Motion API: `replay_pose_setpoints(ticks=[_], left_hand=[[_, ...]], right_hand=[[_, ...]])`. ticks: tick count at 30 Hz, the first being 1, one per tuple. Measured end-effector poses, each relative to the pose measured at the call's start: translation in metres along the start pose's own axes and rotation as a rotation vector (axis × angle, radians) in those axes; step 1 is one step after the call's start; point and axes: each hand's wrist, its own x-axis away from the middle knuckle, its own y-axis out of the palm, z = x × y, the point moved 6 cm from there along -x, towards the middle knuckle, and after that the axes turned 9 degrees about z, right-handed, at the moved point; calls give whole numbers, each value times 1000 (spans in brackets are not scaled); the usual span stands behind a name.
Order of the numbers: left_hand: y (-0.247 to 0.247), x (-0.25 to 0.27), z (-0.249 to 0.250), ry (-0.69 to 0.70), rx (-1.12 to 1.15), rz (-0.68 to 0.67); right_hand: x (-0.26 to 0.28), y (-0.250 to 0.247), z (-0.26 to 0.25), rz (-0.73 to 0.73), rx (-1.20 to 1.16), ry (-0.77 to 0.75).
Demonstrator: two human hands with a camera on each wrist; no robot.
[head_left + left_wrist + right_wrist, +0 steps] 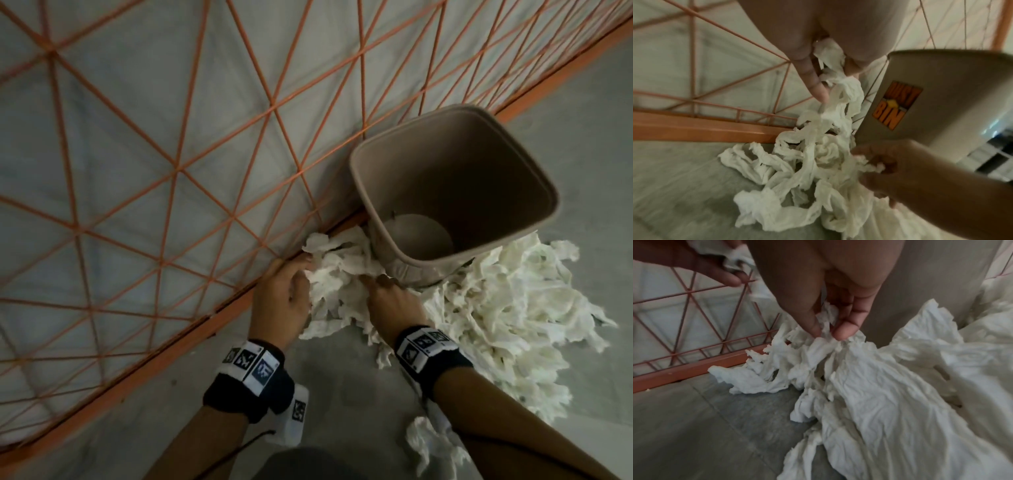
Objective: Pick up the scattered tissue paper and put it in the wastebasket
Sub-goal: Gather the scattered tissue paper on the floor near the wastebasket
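Nearest: a loose wad [430, 445] of tissue on the floor [342, 394], just by the right forearm. Both wrists wear black bands w/ printed marker tags. Left hand [282, 301] is down on the floor beside the orange frame rail [154, 363], fingers curled round a bunch of tissue [507, 308] — left wrist view shows a strip pinched between thumb and fingers [818, 91], trailing down into the heap. Right hand [394, 301] is just beside it, grip closed on tissue too: right wrist view has thumb and fingertips [842, 332] pinching a crumpled fold at the top of the pile. Tissue itself: big white heap on the floor, spread from the rail, under both hands, round the base of the bin [455, 192] and out wide to the right. Bin stands upright just beyond the hands, touching the pile, close to the frame; tan, squarish mouth. Something round and pale lies at the bottom, can't tell what. Orange "DUST BIN" sticker [896, 105] on its side. Farthest: orange wire lattice [171, 154] over a pale sheet, filling the left and top.
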Motion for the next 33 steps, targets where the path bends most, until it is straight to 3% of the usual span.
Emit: replay_pose_setpoints(ticks=[4,7,10,13,18,21,25,29,33], left_hand=[[-27,7,-2,-172,-1,157],[-14,2,-16,-204,-34,143],[19,-10,-21,-137,-50,-8],[59,-26,-13,-8,-155,-202],[110,-57,1,139,-553,-482],[124,-61,-4,179,-671,-553],[113,-63,-19,28,-442,-473],[58,-47,-13,-94,-95,-162],[14,-17,-19,-150,114,-58]], right_hand=[[7,-12,1,62,-114,80],[16,-19,4,151,-200,134],[26,-24,10,183,-300,200],[36,-28,13,234,-385,162],[56,-24,20,74,-390,205],[64,-21,22,-9,-354,185],[60,-22,14,-6,-336,79],[45,-24,13,131,-355,78],[27,-19,2,136,-93,62]])
